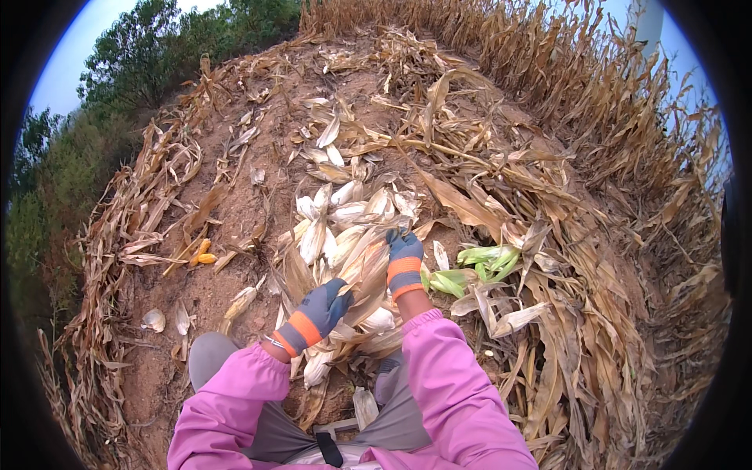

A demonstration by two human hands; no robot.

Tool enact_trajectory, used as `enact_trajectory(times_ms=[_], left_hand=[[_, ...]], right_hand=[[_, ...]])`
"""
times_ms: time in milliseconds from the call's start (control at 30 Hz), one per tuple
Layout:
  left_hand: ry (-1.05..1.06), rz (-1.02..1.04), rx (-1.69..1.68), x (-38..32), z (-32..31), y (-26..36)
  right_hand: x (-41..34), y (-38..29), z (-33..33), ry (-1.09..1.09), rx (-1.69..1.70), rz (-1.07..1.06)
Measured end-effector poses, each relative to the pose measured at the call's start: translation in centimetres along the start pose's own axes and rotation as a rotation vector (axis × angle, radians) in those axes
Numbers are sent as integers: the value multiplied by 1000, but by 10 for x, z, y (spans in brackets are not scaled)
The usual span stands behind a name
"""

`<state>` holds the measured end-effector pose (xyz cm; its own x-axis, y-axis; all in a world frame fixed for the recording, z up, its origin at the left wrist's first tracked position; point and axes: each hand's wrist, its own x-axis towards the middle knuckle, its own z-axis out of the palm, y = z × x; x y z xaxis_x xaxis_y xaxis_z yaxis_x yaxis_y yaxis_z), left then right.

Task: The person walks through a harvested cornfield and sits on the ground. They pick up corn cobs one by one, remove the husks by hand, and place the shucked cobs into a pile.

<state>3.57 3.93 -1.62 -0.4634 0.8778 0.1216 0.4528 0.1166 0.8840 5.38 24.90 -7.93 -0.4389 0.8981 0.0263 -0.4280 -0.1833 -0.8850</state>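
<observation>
Both hands wear grey-blue work gloves with orange bands. My left hand (322, 311) grips the near end of a dry-husked ear of corn (365, 258). At its far end, the fingers of my right hand (404, 252) are closed on the papery husk. The glove hides exactly what the right fingers pinch. Beneath and around the ear lies a pile of pale corn husks (317, 241), and some may still hold ears. Just right of my right hand are green husk leaves (490, 261).
Bare yellow corn ears (202, 254) lie on the reddish soil (153, 341) at left. Another ear, partly husked (239, 302), lies near my left knee (208, 355). Dry cornstalks (558, 376) are heaped along the right. Standing corn (529, 35) rises behind, with green bushes (135, 64) far left.
</observation>
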Motion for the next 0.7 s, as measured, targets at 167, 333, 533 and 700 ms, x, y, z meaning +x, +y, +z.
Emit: enact_trajectory(times_ms=[167, 333, 533, 700], left_hand=[[-43, -106, 46, -5, -4, -28], [-83, -251, -265, -9, -5, -26], [-275, -326, -312, -9, -10, -24], [-398, -134, -505, -1, -4, -51]], right_hand=[[26, -9, -19, 50, -70, -62], [38, -8, -27, 26, 45, -53], [30, -18, -18, 42, 91, -32], [29, -16, -15, -8, 238, -70]])
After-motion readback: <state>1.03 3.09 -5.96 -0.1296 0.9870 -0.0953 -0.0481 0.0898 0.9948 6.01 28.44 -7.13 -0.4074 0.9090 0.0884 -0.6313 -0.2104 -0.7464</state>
